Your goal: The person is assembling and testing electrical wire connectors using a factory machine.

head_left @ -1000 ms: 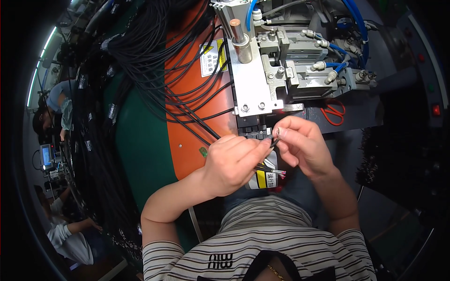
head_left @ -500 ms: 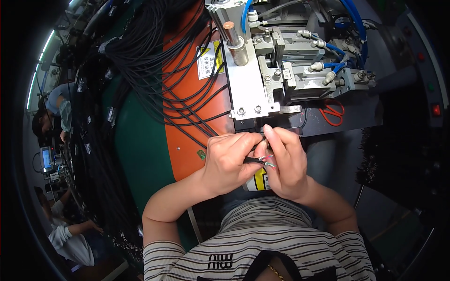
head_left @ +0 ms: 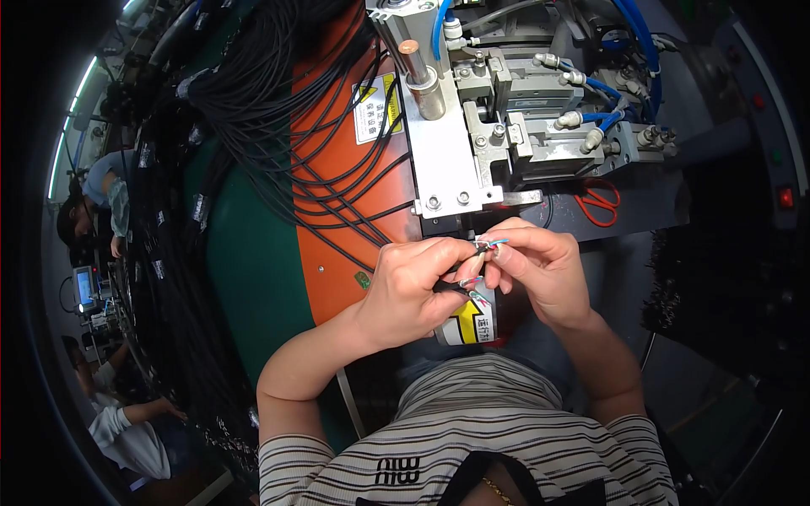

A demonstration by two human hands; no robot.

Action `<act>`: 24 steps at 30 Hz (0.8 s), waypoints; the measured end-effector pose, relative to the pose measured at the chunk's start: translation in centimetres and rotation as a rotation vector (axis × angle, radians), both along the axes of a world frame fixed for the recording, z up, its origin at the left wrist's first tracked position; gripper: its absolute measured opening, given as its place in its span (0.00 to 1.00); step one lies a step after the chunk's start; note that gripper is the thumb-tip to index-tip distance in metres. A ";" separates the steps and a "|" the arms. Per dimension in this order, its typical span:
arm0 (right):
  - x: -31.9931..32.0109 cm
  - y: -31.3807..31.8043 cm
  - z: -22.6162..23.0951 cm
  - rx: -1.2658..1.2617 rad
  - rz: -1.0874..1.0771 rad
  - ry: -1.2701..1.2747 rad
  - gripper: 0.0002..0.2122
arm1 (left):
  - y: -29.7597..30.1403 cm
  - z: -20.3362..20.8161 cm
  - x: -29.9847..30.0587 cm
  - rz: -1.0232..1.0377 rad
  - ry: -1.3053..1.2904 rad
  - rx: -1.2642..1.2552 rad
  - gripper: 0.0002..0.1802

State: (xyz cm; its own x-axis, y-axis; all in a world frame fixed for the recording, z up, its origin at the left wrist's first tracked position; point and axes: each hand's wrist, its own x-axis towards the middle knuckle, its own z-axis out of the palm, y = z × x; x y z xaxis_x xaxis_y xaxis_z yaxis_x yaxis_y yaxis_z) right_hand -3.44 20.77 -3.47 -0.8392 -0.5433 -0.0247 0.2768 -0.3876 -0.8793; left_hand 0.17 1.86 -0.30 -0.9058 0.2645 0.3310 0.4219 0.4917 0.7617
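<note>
Just below the grey metal machine [head_left: 472, 143], the left hand [head_left: 413, 291] and right hand [head_left: 540, 270] meet fingertip to fingertip. Between them lies a black cable end [head_left: 460, 287] with thin coloured wires [head_left: 488, 244] fanning out — the left hand pinches the black part, fingers curled shut, while the right thumb and forefinger nip the wire tips. Red scissors [head_left: 597, 204] lie right of the machine's base — well apart from both hands.
</note>
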 end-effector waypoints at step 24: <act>-1.3 0.0 1.9 0.984 -0.097 1.067 0.03 | 0.3 0.3 1.0 0.044 0.233 -0.521 0.24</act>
